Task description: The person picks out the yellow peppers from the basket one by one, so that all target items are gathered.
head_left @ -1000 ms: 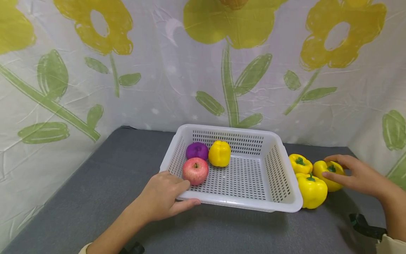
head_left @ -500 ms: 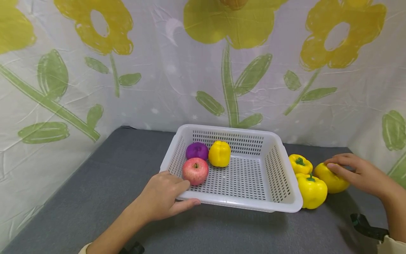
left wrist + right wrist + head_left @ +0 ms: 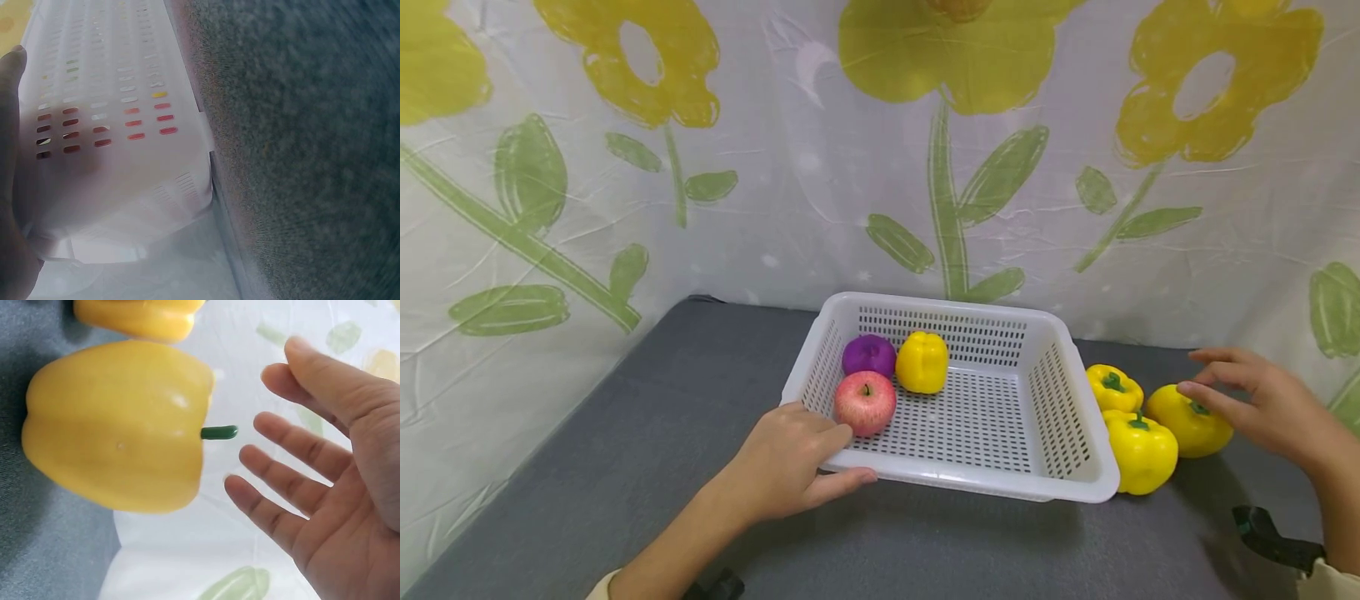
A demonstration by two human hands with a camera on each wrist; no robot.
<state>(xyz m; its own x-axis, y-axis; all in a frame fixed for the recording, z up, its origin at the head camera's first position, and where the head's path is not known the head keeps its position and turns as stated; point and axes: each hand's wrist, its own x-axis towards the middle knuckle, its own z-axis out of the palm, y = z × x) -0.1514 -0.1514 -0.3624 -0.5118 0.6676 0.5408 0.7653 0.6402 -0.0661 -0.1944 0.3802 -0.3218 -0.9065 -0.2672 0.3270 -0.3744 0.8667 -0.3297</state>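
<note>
My left hand (image 3: pixel 797 460) grips the front left corner of a white perforated plastic basket (image 3: pixel 955 482), its thumb lying along the front rim. Inside the basket are a pink-red apple (image 3: pixel 864 404), a round purple vegetable (image 3: pixel 868 356) and a yellow bell pepper (image 3: pixel 922 363). Just above the rightmost yellow bell pepper (image 3: pixel 1189 423) hovers my right hand (image 3: pixel 1262 404), fingers spread and slightly bent. The right wrist view shows a gap between those fingertips and the green stem (image 3: pixel 220 432) of the pepper.
Two more yellow bell peppers, a rear one (image 3: pixel 1112 390) and a front one (image 3: pixel 1141 454), stand against the basket's right side. Everything rests on a grey cloth surface (image 3: pixel 685 400). Behind it hangs a white curtain (image 3: pixel 760 225) printed with yellow flowers.
My right hand has come off the rightmost pepper and risen slightly to the right. That pepper has shifted a little to the right. The left hand and basket stay put.
</note>
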